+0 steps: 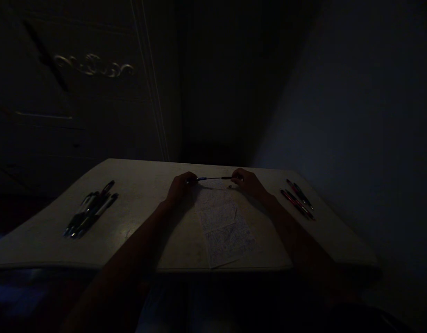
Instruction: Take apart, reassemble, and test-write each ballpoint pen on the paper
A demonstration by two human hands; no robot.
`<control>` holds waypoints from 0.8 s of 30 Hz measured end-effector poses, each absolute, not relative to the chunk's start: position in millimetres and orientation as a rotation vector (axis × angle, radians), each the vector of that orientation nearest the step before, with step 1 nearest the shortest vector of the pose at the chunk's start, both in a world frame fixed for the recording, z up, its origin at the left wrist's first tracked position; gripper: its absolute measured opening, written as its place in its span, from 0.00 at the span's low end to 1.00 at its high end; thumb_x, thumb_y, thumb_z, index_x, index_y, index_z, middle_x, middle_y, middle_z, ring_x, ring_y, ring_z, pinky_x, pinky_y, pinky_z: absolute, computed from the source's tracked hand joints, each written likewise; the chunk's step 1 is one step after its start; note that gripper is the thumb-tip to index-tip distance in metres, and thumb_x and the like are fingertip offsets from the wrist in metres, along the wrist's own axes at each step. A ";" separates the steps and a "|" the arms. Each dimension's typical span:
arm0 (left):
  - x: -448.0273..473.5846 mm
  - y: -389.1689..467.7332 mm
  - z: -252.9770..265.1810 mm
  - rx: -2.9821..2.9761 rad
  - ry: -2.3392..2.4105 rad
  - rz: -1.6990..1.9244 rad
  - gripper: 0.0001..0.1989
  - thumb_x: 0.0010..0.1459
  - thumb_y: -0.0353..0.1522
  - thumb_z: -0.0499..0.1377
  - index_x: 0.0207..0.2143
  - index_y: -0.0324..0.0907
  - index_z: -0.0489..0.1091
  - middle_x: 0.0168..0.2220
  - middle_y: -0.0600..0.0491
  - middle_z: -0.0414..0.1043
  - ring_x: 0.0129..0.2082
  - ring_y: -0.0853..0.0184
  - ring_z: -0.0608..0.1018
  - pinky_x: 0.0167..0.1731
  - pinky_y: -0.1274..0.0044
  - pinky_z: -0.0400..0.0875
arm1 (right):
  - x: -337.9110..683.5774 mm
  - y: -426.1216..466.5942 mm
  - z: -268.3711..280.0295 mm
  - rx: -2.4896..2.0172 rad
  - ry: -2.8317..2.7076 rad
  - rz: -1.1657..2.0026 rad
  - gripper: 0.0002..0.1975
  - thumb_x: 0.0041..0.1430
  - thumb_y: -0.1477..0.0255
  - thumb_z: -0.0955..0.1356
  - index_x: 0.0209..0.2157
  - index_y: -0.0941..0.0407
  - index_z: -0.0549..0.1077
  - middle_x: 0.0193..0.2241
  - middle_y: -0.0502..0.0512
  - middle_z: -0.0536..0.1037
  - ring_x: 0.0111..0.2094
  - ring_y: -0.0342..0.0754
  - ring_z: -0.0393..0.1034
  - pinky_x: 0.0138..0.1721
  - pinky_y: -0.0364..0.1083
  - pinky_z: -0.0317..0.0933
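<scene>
My left hand [180,186] is closed on one part of a pen [201,179], with a bluish tip end showing past the fingers. My right hand [247,180] pinches a dark pen part [226,177]. A thin rod, which looks like a refill [213,178], spans the gap between the two parts. Below the right fingertips is a small piece [230,187], too small to name. Both hands are over the far end of scribbled paper sheets [222,222] that overlap on the table. Dim light hides the finger details.
The pale table [137,203] has a pile of several pens [90,210] on its left. Several red and dark pens [298,201] lie on its right. A dark cabinet [95,120] stands behind at left, and a wall [355,115] rises at right.
</scene>
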State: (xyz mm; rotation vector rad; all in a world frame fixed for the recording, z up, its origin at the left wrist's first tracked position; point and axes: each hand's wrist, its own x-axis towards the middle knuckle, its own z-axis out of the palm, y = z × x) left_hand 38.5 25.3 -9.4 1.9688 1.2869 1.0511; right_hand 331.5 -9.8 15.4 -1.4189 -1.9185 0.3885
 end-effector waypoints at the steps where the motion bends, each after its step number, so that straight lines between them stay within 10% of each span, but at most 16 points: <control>1: 38.1 24.8 -8.5 1.968 1.311 1.058 0.09 0.53 0.30 0.61 0.37 0.43 0.78 0.33 0.50 0.80 0.37 0.57 0.80 0.37 0.70 0.75 | 333.9 -8.7 15.9 -1.413 -1.884 0.395 0.03 0.56 0.71 0.69 0.34 0.55 0.74 0.31 0.52 0.78 0.32 0.48 0.70 0.37 0.47 0.61; 24: 38.7 24.4 -10.4 2.029 1.332 0.987 0.09 0.54 0.31 0.61 0.37 0.43 0.79 0.40 0.47 0.82 0.40 0.56 0.81 0.42 0.70 0.73 | 317.9 -15.5 13.0 -1.389 -1.872 0.492 0.05 0.56 0.69 0.68 0.33 0.56 0.74 0.31 0.53 0.77 0.31 0.47 0.70 0.37 0.47 0.61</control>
